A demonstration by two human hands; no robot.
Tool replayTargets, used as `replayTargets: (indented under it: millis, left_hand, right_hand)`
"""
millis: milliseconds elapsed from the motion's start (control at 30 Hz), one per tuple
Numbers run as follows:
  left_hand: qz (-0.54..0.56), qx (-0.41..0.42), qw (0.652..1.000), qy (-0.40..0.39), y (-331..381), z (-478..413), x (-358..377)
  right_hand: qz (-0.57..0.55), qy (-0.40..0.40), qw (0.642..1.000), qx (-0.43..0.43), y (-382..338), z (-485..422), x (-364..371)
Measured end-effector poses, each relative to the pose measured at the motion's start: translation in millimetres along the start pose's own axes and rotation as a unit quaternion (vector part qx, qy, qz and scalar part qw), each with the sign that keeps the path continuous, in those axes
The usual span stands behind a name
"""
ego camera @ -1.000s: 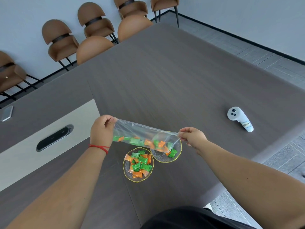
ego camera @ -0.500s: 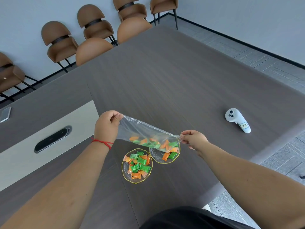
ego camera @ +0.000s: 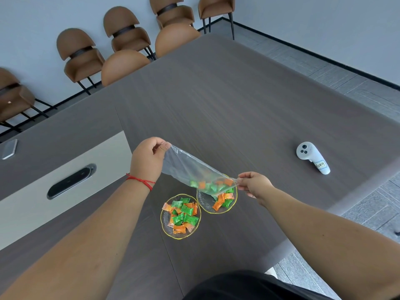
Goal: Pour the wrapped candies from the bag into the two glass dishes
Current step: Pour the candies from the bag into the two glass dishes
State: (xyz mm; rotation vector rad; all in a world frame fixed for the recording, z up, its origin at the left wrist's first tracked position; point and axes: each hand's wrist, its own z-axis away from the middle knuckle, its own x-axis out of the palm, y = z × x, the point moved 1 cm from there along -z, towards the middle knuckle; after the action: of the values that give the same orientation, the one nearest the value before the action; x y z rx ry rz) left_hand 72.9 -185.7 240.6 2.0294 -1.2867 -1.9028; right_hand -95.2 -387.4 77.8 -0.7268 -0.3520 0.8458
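A clear plastic bag stretches between my hands, tilted down to the right. My left hand pinches its raised end; my right hand pinches the lower end. Green and orange wrapped candies have gathered at the low end, right above the right glass dish, which holds several candies. The left glass dish, gold-rimmed, is filled with several green and orange candies and sits beside it on the dark table.
A white controller lies on the table to the right. A phone sits far left, and a black oval panel is set in a beige strip. Brown chairs line the far edge. The table's near edge runs close on the right.
My left hand has lifted its end of the bag, steepening the tilt. The candies have slid toward the right end, and more now lie in the right dish.
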Motion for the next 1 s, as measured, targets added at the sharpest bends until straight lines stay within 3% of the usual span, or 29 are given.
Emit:
replayTargets:
  millis: [1000]
  left_hand:
    - [0.006,0.004,1.000,0.014,32,6,-17]
  right_hand:
    - [-0.016,0.029,0.999,-0.021,-14,6,-9]
